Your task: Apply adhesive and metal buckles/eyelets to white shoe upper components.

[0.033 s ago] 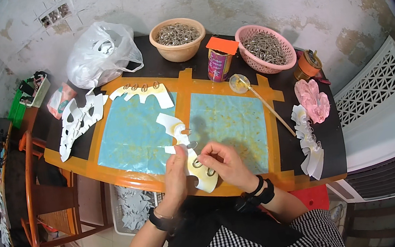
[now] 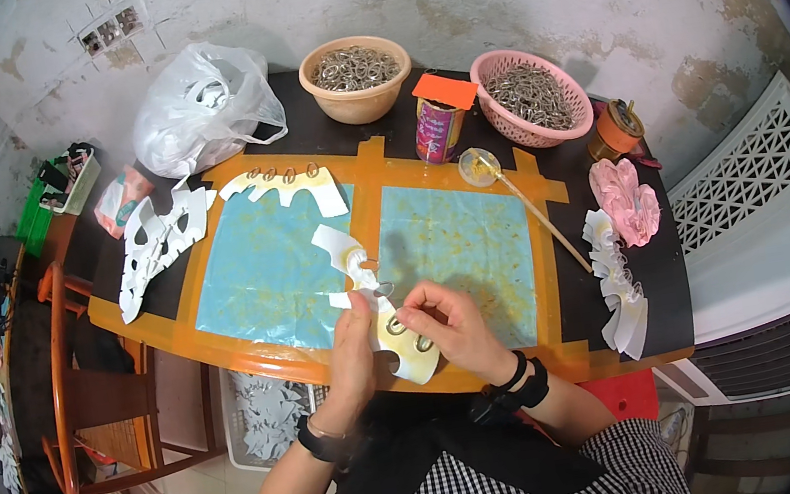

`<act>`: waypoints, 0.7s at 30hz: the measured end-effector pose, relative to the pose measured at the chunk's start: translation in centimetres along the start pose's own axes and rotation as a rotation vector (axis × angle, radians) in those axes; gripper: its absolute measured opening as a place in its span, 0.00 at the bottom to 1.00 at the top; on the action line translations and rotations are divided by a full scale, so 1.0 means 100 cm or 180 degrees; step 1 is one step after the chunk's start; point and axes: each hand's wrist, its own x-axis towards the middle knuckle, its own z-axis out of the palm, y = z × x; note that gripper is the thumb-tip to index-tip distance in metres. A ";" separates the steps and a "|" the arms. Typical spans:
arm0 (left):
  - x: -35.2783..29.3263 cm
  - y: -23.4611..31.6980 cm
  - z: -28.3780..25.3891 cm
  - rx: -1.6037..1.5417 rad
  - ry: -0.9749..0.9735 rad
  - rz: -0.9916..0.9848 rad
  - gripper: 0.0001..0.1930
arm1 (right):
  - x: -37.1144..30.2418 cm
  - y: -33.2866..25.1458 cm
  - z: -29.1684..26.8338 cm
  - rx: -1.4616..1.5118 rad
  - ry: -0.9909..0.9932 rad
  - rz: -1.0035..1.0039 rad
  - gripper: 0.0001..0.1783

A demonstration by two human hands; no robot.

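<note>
A white cut-out piece [image 2: 416, 365] with wavy edges and yellowish patches hangs between my hands over the table's front edge. Oval metal rings [image 2: 424, 343] sit along it. My left hand [image 2: 351, 349] grips its left side, thumb up. The thumb and forefinger of my right hand [image 2: 459, 327] are pinched at its right edge, touching beside a metal ring [image 2: 396, 326]; the fingers partly hide what lies between them. Farther back, a second white piece [image 2: 290, 183] bearing several rings lies on the left blue sheet [image 2: 261, 266].
At the back are a ring-filled tan bowl [image 2: 360, 102], a pink basket [image 2: 498, 116], a purple can [image 2: 439, 130] and a plastic bag [image 2: 186, 125]. A stick [image 2: 548, 222] rests by a small round dish [image 2: 479, 167]. Ruffled white pieces [image 2: 618, 286] lie right, beside a pink cloth [image 2: 626, 199].
</note>
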 end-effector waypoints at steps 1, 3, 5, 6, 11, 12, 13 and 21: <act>-0.002 0.001 0.002 -0.0010 0.0040 -0.0036 0.30 | 0.000 -0.002 0.001 0.0001 0.0002 0.0001 0.09; -0.009 0.015 0.009 -0.0216 -0.0048 -0.0269 0.32 | 0.001 -0.008 0.001 -0.0013 0.0065 -0.0042 0.09; -0.005 0.019 0.009 -0.0423 -0.0149 -0.0500 0.35 | 0.006 -0.009 -0.003 0.0068 0.0165 -0.0068 0.09; -0.004 0.020 0.004 -0.0203 -0.0293 -0.0387 0.35 | 0.006 -0.010 -0.003 0.0164 0.0245 -0.0074 0.09; -0.002 0.031 -0.010 0.0329 -0.0857 -0.0259 0.15 | 0.008 -0.013 -0.006 -0.0112 0.0251 -0.0152 0.09; -0.002 0.031 -0.010 0.0330 -0.0867 -0.0263 0.15 | 0.008 -0.012 -0.007 -0.0186 0.0254 -0.0128 0.09; -0.003 0.030 -0.011 0.0313 -0.0627 -0.0297 0.13 | 0.009 -0.012 -0.008 -0.0188 0.0264 -0.0130 0.09; -0.006 0.033 -0.002 0.0181 -0.0348 -0.0208 0.15 | 0.010 -0.023 -0.010 -0.0822 0.0397 -0.0325 0.07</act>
